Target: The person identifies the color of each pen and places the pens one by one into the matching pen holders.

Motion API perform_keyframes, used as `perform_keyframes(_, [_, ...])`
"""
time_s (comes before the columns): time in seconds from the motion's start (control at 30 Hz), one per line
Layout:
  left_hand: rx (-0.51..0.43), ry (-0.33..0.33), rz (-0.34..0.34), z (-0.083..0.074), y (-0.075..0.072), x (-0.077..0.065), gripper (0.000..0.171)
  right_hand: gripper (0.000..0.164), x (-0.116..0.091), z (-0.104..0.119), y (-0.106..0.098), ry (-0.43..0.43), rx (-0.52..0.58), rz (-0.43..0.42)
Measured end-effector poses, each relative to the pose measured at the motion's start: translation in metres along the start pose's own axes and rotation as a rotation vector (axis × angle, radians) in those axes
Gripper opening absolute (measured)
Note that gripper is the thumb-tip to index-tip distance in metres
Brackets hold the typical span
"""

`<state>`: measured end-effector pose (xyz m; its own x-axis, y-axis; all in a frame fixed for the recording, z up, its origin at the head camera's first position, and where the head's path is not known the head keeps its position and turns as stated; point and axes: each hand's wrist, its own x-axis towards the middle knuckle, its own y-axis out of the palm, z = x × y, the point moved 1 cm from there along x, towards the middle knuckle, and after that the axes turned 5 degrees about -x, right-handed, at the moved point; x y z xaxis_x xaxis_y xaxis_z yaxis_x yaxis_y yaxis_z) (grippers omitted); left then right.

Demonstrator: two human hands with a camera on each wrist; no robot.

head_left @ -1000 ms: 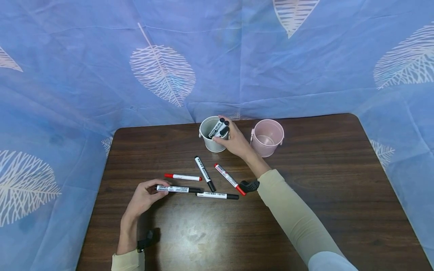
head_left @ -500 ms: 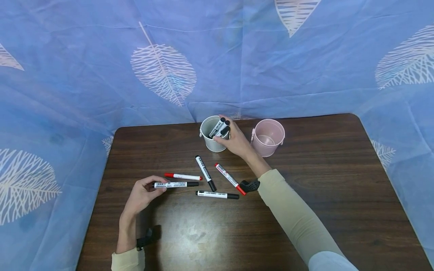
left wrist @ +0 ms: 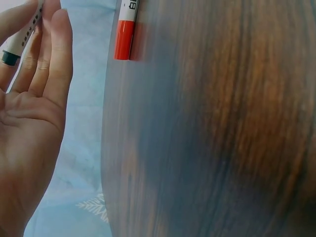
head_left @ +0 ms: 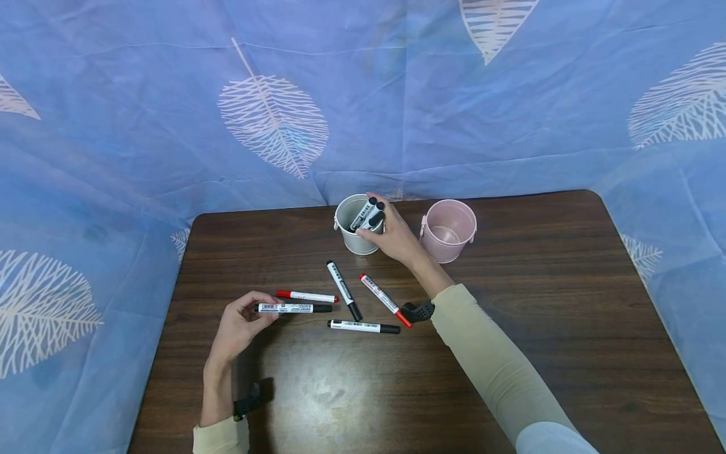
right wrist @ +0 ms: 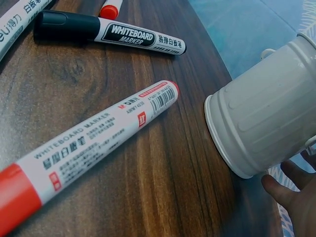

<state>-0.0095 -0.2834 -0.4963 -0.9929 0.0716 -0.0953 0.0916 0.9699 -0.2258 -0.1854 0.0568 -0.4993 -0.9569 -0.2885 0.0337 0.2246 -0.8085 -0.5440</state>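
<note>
In the head view my left hand (head_left: 239, 326) pinches a black whiteboard marker (head_left: 293, 308) between thumb and fingers, its black cap pointing right. The left wrist view shows only the dark tail of this marker (left wrist: 23, 38). My right hand (head_left: 396, 234) holds the white bucket (head_left: 359, 244) by its right side, thumb in front and fingers behind. Several black-tipped markers (head_left: 362, 215) lean inside that bucket. In the right wrist view, the fingers of my right hand (right wrist: 296, 197) are partly cut off beside the bucket (right wrist: 266, 108).
Two black markers (head_left: 343, 289) (head_left: 363, 326) and two red markers (head_left: 307, 296) (head_left: 383, 299) lie on the dark wooden table (head_left: 539, 284). A pink bucket (head_left: 448, 244) stands right of the white one. A blue leaf-patterned cloth (head_left: 363, 113) hangs behind the table.
My left hand has moved slightly away from me with the black marker, which has come apart from the black marker below it. My right hand and the white bucket have stayed put.
</note>
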Motion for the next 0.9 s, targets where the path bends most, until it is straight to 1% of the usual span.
perform_keyframes(0.2, [-0.039,0.028,-0.023,-0.0020,0.0008,0.0011,0.021,0.080,0.0001,-0.0009,0.0007,-0.010,0.005,-0.002])
perform_keyframes(0.43, [-0.059,0.070,-0.071,-0.0059,0.0028,0.0025,0.022,0.081,0.0006,-0.0024,0.0013,-0.012,0.007,-0.007])
perform_keyframes(0.53, [-0.092,0.084,-0.074,-0.0069,0.0048,0.0027,0.022,0.081,0.0006,-0.0024,0.0012,-0.016,0.006,-0.007])
perform_keyframes(0.7, [-0.140,0.128,-0.071,-0.0085,0.0073,0.0040,0.021,0.081,0.0004,-0.0021,0.0010,-0.019,0.007,-0.006])
perform_keyframes(0.8, [-0.150,0.137,-0.068,-0.0077,0.0084,0.0055,0.021,0.081,0.0006,-0.0021,0.0010,-0.015,0.009,-0.004])
perform_keyframes(0.9, [-0.146,0.159,-0.049,-0.0062,0.0086,0.0067,0.021,0.081,0.0012,-0.0018,0.0011,-0.017,0.016,-0.002])
